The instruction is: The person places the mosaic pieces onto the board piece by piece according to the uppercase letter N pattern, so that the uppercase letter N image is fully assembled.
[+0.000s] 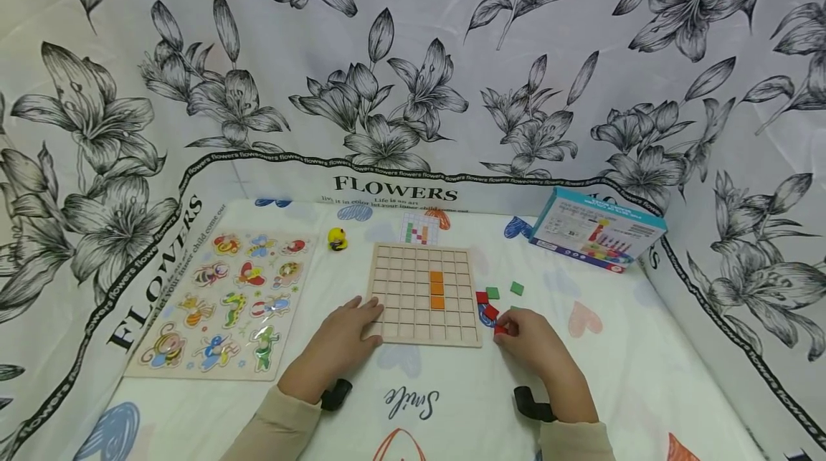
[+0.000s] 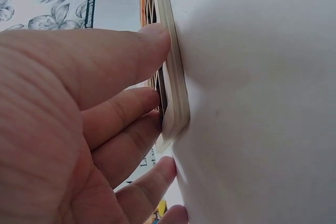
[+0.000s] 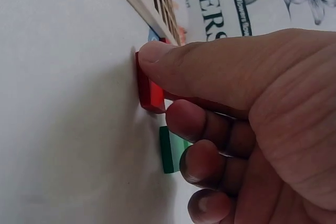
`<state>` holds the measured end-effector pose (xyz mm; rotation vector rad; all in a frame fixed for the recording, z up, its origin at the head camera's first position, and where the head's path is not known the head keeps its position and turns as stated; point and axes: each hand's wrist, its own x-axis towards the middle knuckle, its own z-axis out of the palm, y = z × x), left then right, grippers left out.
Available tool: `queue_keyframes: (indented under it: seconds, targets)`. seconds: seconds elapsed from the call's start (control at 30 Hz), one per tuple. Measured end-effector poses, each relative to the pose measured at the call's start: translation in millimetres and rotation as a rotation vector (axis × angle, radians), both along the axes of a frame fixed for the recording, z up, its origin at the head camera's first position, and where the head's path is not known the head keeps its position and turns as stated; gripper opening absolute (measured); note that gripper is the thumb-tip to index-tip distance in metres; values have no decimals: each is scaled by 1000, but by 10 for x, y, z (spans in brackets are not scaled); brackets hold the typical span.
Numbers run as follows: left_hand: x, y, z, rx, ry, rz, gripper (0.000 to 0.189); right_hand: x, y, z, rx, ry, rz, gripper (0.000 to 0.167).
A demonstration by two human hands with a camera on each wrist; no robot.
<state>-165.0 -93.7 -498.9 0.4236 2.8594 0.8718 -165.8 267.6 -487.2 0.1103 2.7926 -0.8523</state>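
My left hand (image 1: 345, 332) rests at the left edge of a wooden grid board (image 1: 403, 321), its fingers loosely bent and its thumb near the front corner. Three orange square tiles (image 1: 437, 289) stand in a column in the board's cells. To the right of the board my right hand (image 1: 532, 339) pinches a red square tile (image 3: 149, 90) at the cloth, the thumb on its edge and the index finger mostly hidden. Beyond those fingers lie two more red tiles (image 1: 490, 312) and a green tile (image 1: 493, 293). Another green tile (image 3: 167, 150) shows below the held one in the right wrist view.
A small pattern card (image 1: 419, 228) lies behind the board, with a yellow toy duck (image 1: 337, 239) to its left. An insect picture puzzle board (image 1: 216, 303) fills the left side. At the back right a toy box (image 1: 596, 231) stands on the printed cloth.
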Motion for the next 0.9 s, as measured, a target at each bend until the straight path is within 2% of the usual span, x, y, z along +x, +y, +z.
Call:
queue_keyframes:
  seconds: [0.37, 0.5, 0.63, 0.77, 0.9]
  targets:
    - [2, -20, 15, -6, -1, 4, 59, -14, -34, -24, -14, 49, -4, 21]
    - [0, -20, 18, -8, -6, 5, 59, -27, -50, -49, -61, 102, -35, 14]
    - [6, -30, 16, -11, -10, 6, 59, -90, -164, -59, -152, 201, -37, 10]
    - [12, -23, 28, -6, -18, 8, 59, -185, -435, -42, -200, 272, 27, 12]
    - [9, 13, 49, 16, -29, 8, 59, -306, -687, -39, -186, 257, 117, 14]
